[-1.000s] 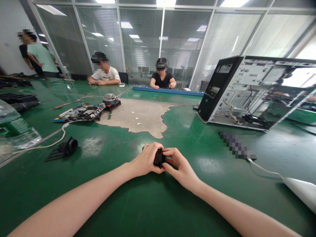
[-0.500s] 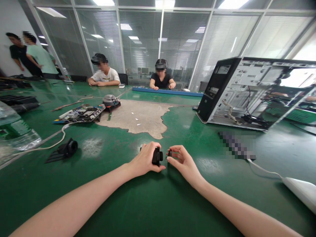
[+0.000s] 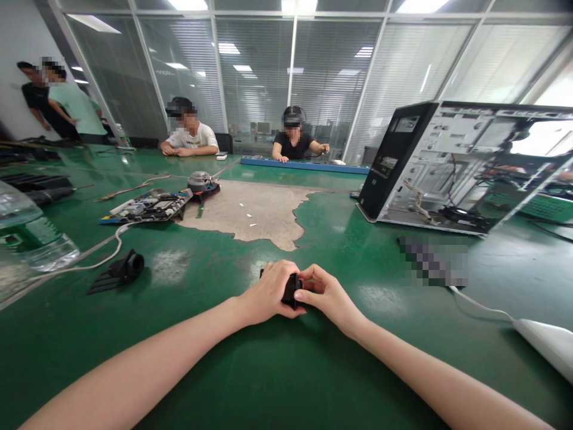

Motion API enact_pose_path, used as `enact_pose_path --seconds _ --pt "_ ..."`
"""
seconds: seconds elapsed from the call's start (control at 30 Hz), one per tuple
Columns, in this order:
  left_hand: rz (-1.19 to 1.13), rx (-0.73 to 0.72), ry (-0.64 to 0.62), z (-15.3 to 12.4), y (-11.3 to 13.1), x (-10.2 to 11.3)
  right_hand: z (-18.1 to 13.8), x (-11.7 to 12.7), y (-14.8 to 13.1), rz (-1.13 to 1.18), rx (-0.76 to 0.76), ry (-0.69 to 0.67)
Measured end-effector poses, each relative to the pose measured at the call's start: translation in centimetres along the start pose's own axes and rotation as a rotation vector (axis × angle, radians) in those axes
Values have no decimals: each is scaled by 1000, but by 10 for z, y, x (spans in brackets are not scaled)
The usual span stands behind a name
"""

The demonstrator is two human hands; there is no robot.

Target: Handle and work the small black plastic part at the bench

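Note:
My left hand (image 3: 271, 291) is closed around a black boxy device (image 3: 290, 291), held over the green table in front of me. The device's right side faces my right hand (image 3: 330, 298). There, my right thumb and fingertips pinch a small round black part against the device's round end. The fingers mostly cover that part, so I cannot tell whether it is seated on the device. Off to the left, a black plastic piece with a round opening and flat slats (image 3: 120, 272) lies on the table.
An open computer case (image 3: 394, 167) stands at the right, near a white power strip (image 3: 546, 343) with its cord. A circuit board (image 3: 150, 206), a fan cooler (image 3: 202, 181) and a water bottle (image 3: 33, 230) are at the left. Two people sit across the table; two stand far left.
My right hand has moved left, bringing the small round part from a gap beside the device into contact with it. The seated person in black has raised one hand.

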State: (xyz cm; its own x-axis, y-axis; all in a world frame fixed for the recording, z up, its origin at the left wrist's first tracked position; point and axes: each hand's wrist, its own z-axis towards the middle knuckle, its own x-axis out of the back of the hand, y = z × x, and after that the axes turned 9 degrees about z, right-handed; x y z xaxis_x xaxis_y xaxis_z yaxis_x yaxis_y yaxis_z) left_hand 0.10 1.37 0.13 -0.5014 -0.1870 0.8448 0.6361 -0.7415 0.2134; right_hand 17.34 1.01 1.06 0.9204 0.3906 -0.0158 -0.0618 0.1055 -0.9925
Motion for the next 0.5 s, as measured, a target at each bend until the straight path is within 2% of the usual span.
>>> enact_pose_path --seconds 0.3,0.5 --pt "-6 44 -14 5 2 1 -9 -6 0 6 86 -21" --pt "-16 42 -26 4 1 1 -6 -3 5 -25 91 -17"
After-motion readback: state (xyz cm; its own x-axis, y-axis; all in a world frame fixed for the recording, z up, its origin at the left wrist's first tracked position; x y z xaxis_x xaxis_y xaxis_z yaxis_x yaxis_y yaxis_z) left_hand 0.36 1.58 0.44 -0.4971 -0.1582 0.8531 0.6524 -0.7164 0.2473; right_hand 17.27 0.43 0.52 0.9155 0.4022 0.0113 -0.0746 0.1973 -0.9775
